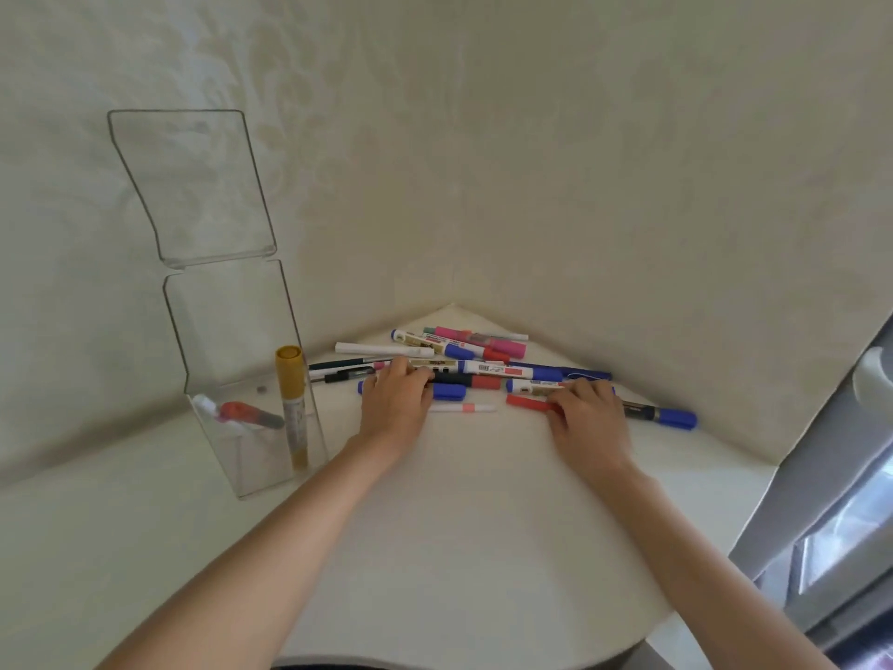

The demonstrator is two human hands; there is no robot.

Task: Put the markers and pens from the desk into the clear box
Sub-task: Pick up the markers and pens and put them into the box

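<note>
A pile of markers and pens (464, 365) lies in the far corner of the white desk (464, 500). My left hand (396, 403) rests on the left side of the pile, fingers curled over a blue-capped marker (447, 391). My right hand (587, 418) lies on the right side, fingers touching a red-capped marker (529, 402). Whether either hand has a firm grip is unclear. The tall clear box (241, 331) stands at the left with its lid flipped up. Inside it are a gold marker (292, 403) standing upright and a red marker (246, 413) leaning.
Two cream walls meet behind the pile and close in the corner. A thin white pen with a pink band (464, 408) lies loose between my hands. A grey window frame (831, 500) runs along the right edge of the desk.
</note>
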